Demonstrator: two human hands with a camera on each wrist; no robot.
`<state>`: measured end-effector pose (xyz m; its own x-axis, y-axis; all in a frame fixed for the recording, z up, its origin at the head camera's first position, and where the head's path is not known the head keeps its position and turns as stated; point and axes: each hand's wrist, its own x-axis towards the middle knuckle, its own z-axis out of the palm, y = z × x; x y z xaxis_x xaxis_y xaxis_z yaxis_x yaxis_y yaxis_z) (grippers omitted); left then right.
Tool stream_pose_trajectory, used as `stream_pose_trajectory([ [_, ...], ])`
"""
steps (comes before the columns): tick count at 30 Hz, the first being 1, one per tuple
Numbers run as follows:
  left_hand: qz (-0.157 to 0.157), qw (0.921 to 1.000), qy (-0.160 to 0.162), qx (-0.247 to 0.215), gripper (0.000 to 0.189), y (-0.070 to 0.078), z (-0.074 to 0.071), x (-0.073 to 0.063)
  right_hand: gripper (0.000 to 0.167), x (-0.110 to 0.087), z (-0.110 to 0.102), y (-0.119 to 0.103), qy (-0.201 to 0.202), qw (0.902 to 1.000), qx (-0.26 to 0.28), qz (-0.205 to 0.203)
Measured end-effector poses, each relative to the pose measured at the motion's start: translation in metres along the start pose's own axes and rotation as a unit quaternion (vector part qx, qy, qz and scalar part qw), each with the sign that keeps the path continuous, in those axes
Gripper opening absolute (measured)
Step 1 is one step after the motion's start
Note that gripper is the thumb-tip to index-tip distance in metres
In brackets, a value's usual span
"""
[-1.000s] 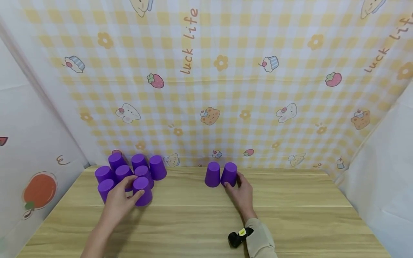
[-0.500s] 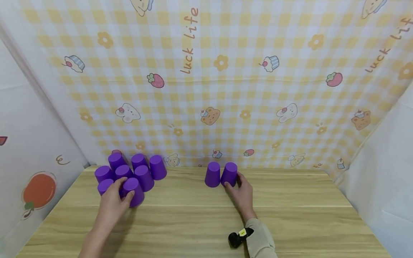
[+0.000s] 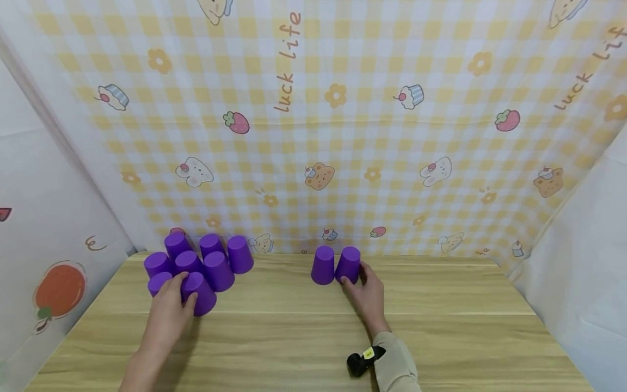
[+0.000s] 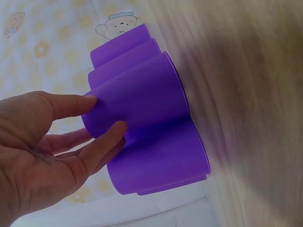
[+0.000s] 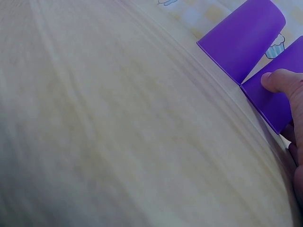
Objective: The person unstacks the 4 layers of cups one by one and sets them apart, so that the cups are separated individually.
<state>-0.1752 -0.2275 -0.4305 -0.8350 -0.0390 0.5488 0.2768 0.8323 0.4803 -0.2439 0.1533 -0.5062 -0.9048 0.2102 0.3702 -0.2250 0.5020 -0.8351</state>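
Several purple cups stand upside down in a cluster at the table's back left. At the cluster's front, my left hand (image 3: 168, 307) grips a purple cup (image 3: 200, 295) between thumb and fingers. In the left wrist view, that cup (image 4: 142, 97) stands with its rim at the table and touches a neighbouring cup (image 4: 163, 158). Right of the middle, my right hand (image 3: 366, 296) holds another upside-down purple cup (image 3: 349, 264), its thumb on the near side. Beside it on the left stands a second cup (image 3: 323, 265); their rims touch at the base in the right wrist view.
The wooden table (image 3: 294, 348) runs back to a yellow checked cloth (image 3: 362, 136). White sheets hang at the left and right sides. A black wrist device (image 3: 362, 362) sits at the right sleeve (image 3: 395, 362).
My left hand has moved the front cup leftward, closer against the cluster. The right hand and its two cups have stayed in place.
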Motion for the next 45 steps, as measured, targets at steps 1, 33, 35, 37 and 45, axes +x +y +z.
stream_pose_trajectory([
  [1,0.001,1.0000,0.002,0.000,0.046,0.000,0.000,0.000,0.058,0.000,0.000,0.000,0.000,1.0000,-0.001,-0.001],
  [33,0.062,0.9937,-0.025,-0.090,0.045,0.081,0.046,0.040,0.057,0.001,0.000,0.005,0.001,1.0000,0.000,-0.002],
  [35,0.049,0.9904,-0.052,-0.118,0.045,0.087,0.055,0.044,0.057,0.001,0.000,0.005,-0.001,1.0000,0.000,-0.002],
  [37,0.026,0.9836,-0.079,-0.160,0.044,0.093,0.063,0.047,0.057,0.001,0.000,0.005,-0.004,1.0000,0.001,0.000],
  [45,-0.066,0.9412,-0.145,-0.298,0.045,0.117,0.101,0.052,0.058,0.001,0.000,0.001,-0.004,0.9999,-0.006,0.009],
])
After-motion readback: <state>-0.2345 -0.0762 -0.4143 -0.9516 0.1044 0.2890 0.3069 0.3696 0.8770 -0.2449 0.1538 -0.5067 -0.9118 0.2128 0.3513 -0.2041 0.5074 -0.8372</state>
